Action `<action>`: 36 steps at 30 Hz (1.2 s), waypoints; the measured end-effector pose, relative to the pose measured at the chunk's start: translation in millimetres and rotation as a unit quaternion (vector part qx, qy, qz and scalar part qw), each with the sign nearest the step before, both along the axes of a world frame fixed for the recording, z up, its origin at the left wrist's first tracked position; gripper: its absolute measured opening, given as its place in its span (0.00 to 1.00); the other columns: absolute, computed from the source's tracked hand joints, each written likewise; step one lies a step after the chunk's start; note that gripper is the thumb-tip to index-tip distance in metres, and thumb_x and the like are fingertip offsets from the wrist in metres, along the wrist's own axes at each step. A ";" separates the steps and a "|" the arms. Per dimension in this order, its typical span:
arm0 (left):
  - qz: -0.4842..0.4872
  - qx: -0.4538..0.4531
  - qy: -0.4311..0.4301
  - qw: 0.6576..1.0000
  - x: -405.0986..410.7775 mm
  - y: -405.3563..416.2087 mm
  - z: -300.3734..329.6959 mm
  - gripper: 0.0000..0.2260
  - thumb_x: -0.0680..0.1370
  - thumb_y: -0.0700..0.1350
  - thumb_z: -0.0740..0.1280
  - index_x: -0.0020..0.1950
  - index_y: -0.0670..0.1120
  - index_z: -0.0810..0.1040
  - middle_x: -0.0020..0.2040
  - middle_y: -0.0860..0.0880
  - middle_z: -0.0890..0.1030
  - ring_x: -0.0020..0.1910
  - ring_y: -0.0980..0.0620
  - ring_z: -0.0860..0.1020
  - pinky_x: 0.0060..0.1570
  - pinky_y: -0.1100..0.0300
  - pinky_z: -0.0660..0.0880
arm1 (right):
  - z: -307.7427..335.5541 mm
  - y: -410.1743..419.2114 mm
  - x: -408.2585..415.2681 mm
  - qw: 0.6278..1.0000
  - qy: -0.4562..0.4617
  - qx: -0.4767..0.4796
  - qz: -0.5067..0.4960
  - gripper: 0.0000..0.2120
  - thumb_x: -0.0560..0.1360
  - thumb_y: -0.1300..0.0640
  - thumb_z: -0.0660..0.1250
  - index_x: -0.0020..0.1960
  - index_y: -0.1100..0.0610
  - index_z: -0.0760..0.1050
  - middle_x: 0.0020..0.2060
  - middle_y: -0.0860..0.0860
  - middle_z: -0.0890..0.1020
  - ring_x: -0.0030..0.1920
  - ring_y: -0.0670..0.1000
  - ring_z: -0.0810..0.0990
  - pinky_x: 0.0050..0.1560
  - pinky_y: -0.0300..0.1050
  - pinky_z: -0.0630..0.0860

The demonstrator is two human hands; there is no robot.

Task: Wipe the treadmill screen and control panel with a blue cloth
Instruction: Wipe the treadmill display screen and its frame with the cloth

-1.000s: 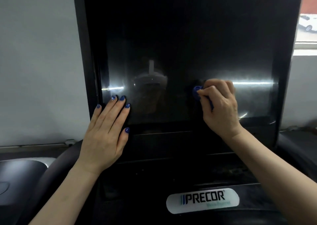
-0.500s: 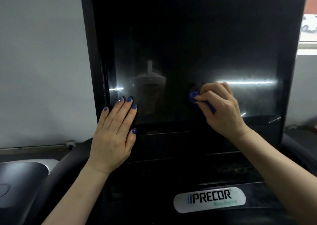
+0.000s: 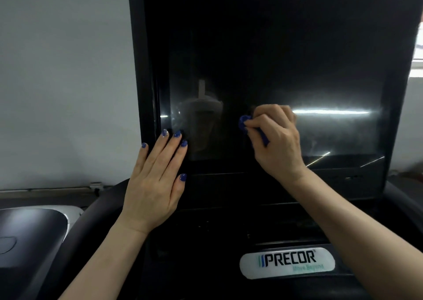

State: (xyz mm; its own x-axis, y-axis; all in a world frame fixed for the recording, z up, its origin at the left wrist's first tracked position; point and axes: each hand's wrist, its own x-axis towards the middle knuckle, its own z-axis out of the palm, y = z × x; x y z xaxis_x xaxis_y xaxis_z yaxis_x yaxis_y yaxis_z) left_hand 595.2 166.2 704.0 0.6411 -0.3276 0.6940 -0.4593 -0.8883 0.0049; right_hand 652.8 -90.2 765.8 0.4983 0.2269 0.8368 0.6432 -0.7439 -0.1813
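right hand point(image 3: 275, 139): fingers curled tight round a bunched-up blue cloth point(image 3: 246, 122), knuckles up against the glass a bit below the middle of the screen, thumb tucked along the side. arm comes in from the lower right

blue cloth: mostly buried in that fist tbh, just a small wad pokes out at the left of the fingertips and a strip shows under the thumb. it's pressed onto the glass there

left hand point(image 3: 158, 178): flat and spread out, fingers straight, not holding anything. palm sits on the lower left corner of the console, fingertips reach over the bezel onto the bottom left of the glass. blue nail polish, one nail looks glittery

treadmill screen point(image 3: 274, 82): big dark glossy panel, switched off by the look of it. hazy smeary patch on the right half with a bright streak of reflected light just right of the fist, and a dim reflection of some pale object left of centre

control panel point(image 3: 286, 185): dark strip right under the glass, too dark to make out buttons. neither hand's cloth is on it

precor badge point(image 3: 287, 263): white oval logo plate low down, below the right forearm

side stuff: grey wall point(image 3: 64, 82) on the left, another dark machine's console point(image 3: 29, 233) at bottom left, sliver of bright window point(image 3: 417, 55) at the far right edge
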 end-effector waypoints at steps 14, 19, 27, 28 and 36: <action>-0.001 0.025 0.010 1.000 -3.5 16.5 -1.9 0.23 0.83 0.47 0.55 0.78 0.41 0.64 0.79 0.42 0.62 0.80 0.45 0.55 0.79 0.44 0.48 | -0.4 21.2 -4.7 0.996 0.010 -0.065 0.053 0.02 0.75 0.60 0.71 0.45 0.58 0.82 0.49 0.52 0.81 0.52 0.51 0.75 0.57 0.44 0.65; 0.005 0.020 0.016 1.000 -5.1 24.9 -3.6 0.23 0.83 0.47 0.54 0.77 0.40 0.64 0.79 0.42 0.62 0.80 0.45 0.56 0.79 0.44 0.50 | 1.2 52.4 -5.6 0.999 0.017 -0.033 0.035 0.02 0.75 0.62 0.71 0.44 0.59 0.82 0.48 0.52 0.81 0.51 0.52 0.75 0.55 0.45 0.66; -0.017 0.013 0.025 0.999 -4.5 30.6 -4.9 0.23 0.84 0.47 0.54 0.78 0.40 0.63 0.79 0.42 0.61 0.80 0.45 0.56 0.79 0.45 0.49 | 6.4 75.0 -6.3 0.996 0.032 -0.065 0.057 0.02 0.75 0.61 0.70 0.44 0.58 0.81 0.48 0.52 0.80 0.51 0.51 0.75 0.55 0.42 0.64; -0.020 0.011 0.025 0.999 -4.7 31.2 -5.8 0.23 0.83 0.46 0.55 0.78 0.40 0.62 0.79 0.42 0.61 0.80 0.45 0.56 0.79 0.45 0.49 | 5.9 82.6 -7.1 0.995 0.034 -0.075 0.061 0.02 0.75 0.61 0.70 0.45 0.58 0.81 0.48 0.52 0.80 0.51 0.51 0.75 0.55 0.42 0.64; -0.038 0.015 0.034 0.999 -7.2 44.0 -13.2 0.25 0.83 0.45 0.55 0.79 0.42 0.59 0.80 0.42 0.59 0.80 0.45 0.57 0.79 0.45 0.51 | 11.0 103.4 0.0 0.995 0.024 -0.073 0.062 0.02 0.75 0.61 0.70 0.44 0.59 0.82 0.48 0.52 0.80 0.51 0.51 0.75 0.54 0.44 0.67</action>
